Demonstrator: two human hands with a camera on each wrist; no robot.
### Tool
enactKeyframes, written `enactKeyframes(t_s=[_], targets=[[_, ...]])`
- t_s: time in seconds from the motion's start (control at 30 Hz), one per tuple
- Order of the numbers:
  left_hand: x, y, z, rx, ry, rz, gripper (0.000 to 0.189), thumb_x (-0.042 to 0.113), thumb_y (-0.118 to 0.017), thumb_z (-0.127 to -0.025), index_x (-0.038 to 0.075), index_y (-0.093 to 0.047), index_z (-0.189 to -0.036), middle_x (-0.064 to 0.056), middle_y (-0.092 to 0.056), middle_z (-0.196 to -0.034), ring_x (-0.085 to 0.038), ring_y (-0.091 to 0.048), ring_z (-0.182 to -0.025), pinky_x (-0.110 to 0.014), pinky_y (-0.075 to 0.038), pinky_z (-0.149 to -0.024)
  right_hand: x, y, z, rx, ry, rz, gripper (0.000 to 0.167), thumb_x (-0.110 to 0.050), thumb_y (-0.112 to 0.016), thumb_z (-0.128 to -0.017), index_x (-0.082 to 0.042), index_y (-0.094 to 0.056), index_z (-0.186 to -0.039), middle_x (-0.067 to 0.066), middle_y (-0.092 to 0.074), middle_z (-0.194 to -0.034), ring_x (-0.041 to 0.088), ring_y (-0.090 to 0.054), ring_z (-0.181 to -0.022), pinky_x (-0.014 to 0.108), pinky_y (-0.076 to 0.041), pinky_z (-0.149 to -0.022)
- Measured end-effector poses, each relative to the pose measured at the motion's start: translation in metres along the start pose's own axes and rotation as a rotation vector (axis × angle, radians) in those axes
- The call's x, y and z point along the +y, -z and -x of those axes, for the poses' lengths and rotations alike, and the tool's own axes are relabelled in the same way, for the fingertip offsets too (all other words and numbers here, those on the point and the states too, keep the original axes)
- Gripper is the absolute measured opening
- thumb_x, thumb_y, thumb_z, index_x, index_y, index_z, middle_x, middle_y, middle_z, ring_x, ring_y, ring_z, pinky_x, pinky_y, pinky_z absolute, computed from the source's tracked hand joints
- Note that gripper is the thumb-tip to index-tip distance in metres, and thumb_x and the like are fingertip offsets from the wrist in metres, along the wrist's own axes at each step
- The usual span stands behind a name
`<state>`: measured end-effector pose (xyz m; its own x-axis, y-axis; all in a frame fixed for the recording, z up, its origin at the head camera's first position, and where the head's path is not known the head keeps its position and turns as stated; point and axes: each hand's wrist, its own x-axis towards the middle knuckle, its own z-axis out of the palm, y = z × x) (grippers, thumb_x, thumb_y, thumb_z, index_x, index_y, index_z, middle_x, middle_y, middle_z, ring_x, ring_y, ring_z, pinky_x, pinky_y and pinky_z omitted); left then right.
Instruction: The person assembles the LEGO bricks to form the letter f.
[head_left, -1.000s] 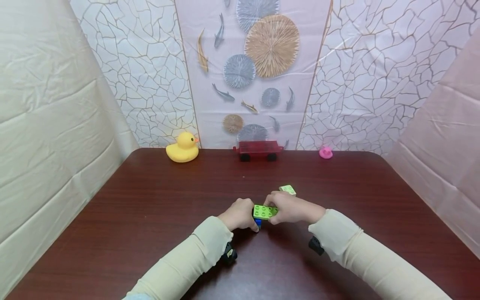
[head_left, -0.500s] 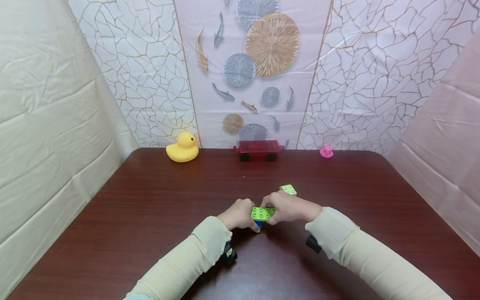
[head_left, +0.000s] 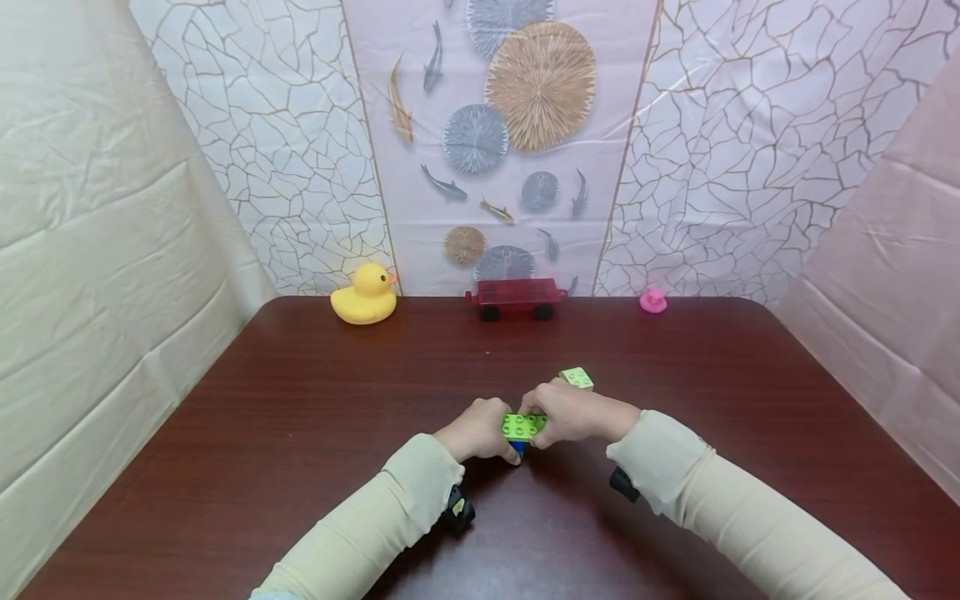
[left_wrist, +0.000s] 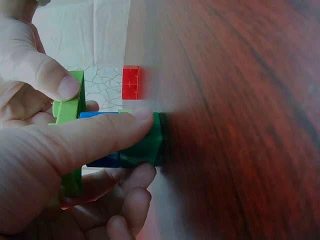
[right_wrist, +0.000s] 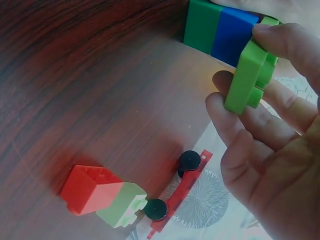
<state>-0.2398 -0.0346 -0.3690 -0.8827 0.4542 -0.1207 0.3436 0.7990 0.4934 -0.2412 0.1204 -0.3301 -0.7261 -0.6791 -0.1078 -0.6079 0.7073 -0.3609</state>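
Observation:
Low over the table, my left hand (head_left: pixel 476 429) grips a small stack of toy building bricks: a dark green brick (right_wrist: pixel 202 25) at the bottom and a blue brick (right_wrist: pixel 234 36) above it. In the left wrist view, its thumb lies along both. My right hand (head_left: pixel 573 412) pinches a lime green brick (head_left: pixel 520 427) between thumb and fingers. This studded lime brick sits against the top of the blue one and juts out to the right. Whether it is fully pressed down, I cannot tell. Fingers hide parts of the stack.
Just beyond my right hand lies a pale green brick (head_left: pixel 577 377), with a red brick (right_wrist: pixel 90 190) against it. Along the table's (head_left: pixel 225 467) far edge stand a yellow duck (head_left: pixel 365 296), a red wagon (head_left: pixel 517 298) and a pink duck (head_left: pixel 653 302). Patterned cloth hangs behind.
My right hand has shifted slightly left, bringing the lime green brick further over the blue one. The left hand has stayed almost still.

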Motion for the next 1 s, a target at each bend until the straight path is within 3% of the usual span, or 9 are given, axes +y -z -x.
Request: enactKeyframes(t_s=[0.17, 0.33, 0.47, 0.63, 1.0], targets=[[0.001, 0.001, 0.001, 0.008, -0.023, -0.007, 0.041, 0.021, -0.082, -0.055, 0.008, -0.06, -0.087, 0.005, -0.052, -0.069, -0.011, -0.048, -0.063, -0.023, -0.04, -0.057, -0.001, -0.001, -0.002, -0.005, -0.013, -0.002, 0.024, -0.015, -0.071, -0.069, -0.009, -0.064, -0.091, -0.008, -0.057, -0.078, 0.01, -0.049, -0.069, 0.026, -0.041, -0.063], [0.003, 0.011, 0.004, 0.023, -0.076, -0.053, 0.046, 0.025, -0.081, -0.058, 0.01, -0.062, -0.097, 0.006, -0.057, -0.082, -0.01, -0.049, -0.069, -0.023, -0.04, -0.061, -0.002, -0.001, -0.002, -0.018, -0.045, -0.022, 0.023, -0.014, -0.071, -0.068, -0.009, -0.064, -0.09, -0.008, -0.056, -0.075, 0.009, -0.048, -0.065, 0.024, -0.04, -0.06], [0.006, 0.019, 0.006, 0.023, -0.112, -0.074, 0.033, 0.025, -0.078, -0.062, 0.012, -0.066, -0.09, 0.008, -0.057, -0.075, -0.009, -0.049, -0.065, -0.022, -0.04, -0.059, -0.002, -0.001, -0.002, -0.021, -0.052, -0.032, 0.021, -0.013, -0.071, -0.068, -0.01, -0.064, -0.088, -0.009, -0.055, -0.072, 0.009, -0.047, -0.062, 0.023, -0.04, -0.058], [0.009, 0.023, 0.007, 0.006, -0.086, -0.085, 0.023, 0.025, -0.078, -0.063, 0.012, -0.067, -0.078, 0.01, -0.054, -0.064, -0.009, -0.048, -0.059, -0.022, -0.039, -0.056, -0.002, 0.0, -0.002, -0.023, -0.053, -0.043, 0.023, -0.014, -0.072, -0.068, -0.009, -0.065, -0.09, -0.009, -0.056, -0.073, 0.009, -0.048, -0.063, 0.023, -0.041, -0.058], [0.016, 0.022, 0.008, 0.009, -0.038, -0.173, 0.02, 0.027, -0.078, -0.063, 0.015, -0.067, -0.074, 0.01, -0.053, -0.061, -0.01, -0.048, -0.056, -0.025, -0.039, -0.05, 0.001, 0.002, 0.001, -0.03, -0.033, -0.033, 0.03, -0.018, -0.072, -0.07, -0.007, -0.065, -0.097, -0.006, -0.062, -0.084, 0.009, -0.051, -0.071, 0.026, -0.042, -0.065]])
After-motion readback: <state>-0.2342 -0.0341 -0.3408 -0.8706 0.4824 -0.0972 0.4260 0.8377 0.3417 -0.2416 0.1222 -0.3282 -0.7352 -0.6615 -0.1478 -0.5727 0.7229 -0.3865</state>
